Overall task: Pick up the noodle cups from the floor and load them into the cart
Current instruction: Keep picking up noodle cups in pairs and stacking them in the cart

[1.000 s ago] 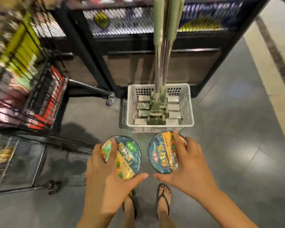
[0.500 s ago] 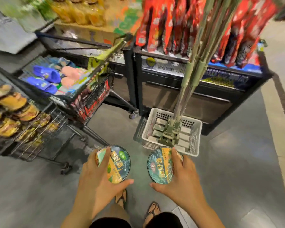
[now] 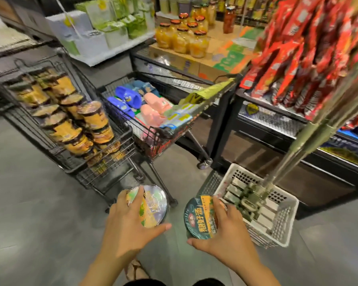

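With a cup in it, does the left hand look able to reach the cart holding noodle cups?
Probably yes. The left hand grips a noodle cup close to the cart, whose top is open; nothing seems to stand between them, though stacked cups fill much of it.

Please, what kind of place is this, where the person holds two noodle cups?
Most likely a supermarket or grocery shop aisle. A wire shopping cart stands on the floor, stacked with noodle cups. Display stands behind it carry jars of yellow fruit, and red snack packets hang at the right.
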